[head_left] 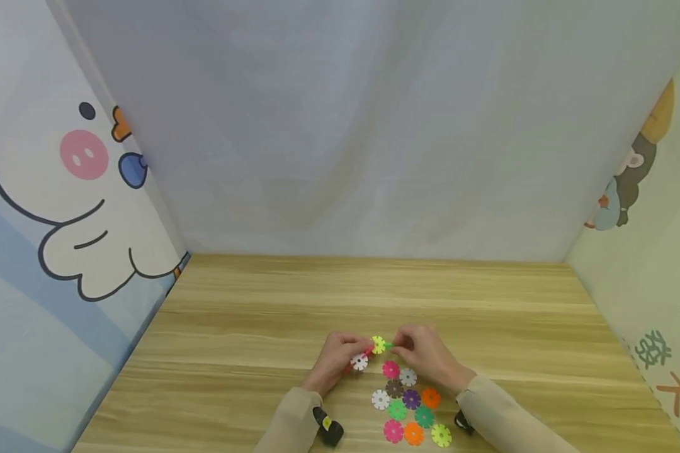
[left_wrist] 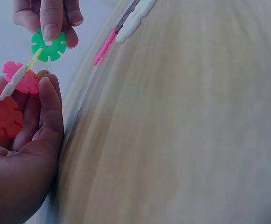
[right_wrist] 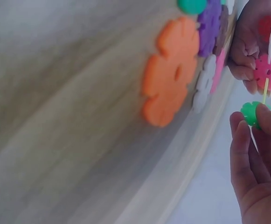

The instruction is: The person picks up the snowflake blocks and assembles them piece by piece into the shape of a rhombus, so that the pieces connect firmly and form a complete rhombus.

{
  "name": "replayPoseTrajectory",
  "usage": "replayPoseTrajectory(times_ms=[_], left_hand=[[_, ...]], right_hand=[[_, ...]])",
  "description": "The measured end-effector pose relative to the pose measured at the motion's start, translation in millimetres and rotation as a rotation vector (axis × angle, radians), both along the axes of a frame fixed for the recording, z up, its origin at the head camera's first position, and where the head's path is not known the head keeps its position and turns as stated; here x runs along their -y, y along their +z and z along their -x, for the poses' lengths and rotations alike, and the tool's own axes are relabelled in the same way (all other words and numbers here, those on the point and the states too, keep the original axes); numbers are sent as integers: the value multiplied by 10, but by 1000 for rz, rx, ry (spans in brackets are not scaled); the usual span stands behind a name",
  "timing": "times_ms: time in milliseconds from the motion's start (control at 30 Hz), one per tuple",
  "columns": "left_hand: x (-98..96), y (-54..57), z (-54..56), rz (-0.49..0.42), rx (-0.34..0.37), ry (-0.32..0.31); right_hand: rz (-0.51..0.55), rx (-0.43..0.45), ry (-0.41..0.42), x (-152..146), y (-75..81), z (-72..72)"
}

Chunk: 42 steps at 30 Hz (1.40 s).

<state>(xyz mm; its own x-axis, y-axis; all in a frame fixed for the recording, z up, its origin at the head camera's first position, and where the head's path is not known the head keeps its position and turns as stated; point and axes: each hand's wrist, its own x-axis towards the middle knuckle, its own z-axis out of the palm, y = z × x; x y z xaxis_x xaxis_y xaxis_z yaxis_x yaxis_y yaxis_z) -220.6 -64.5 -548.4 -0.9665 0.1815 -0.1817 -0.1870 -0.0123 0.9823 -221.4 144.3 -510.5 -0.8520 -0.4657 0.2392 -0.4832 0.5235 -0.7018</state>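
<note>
Pinching green disc [left_wrist: 54,49] against yellow disc [head_left: 380,342]

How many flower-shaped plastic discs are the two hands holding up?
5 visible, in line from the left hand to the right hand: red plastic disc, white plastic disc, pink plastic disc, yellow plastic disc, green plastic disc. The hands may hide others.

Tabletop [head_left: 249,296], 6 o'clock in the head view: wood-grain surface, smooth, low sheen. Backdrop [head_left: 345,126], 12 o'clock: matt cloth, softly creased. Right sleeve [head_left: 504,415], between 4 and 5 o'clock: matt cloth. Green disc [left_wrist: 56,50], 10 o'clock in the left wrist view: smooth plastic. Orange disc [right_wrist: 165,74], right wrist view, between 1 and 2 o'clock: smooth plastic.
</note>
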Motion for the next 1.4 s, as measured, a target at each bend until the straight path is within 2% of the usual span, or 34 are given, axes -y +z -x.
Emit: replayPoseTrajectory(times_ms=[267,700,933,1400], left_hand=[[9,-27,12,-30,31,-1],[18,-35,21,-35,33,2],[28,-26,19,-40,33,-7],[23,1,21,-33,44,0]], right_hand=[[2,-32,8,16,8,9],[-2,-40,17,33,41,11],[-37,-1,11,40,33,34],[-67,-1,23,69,71,50]])
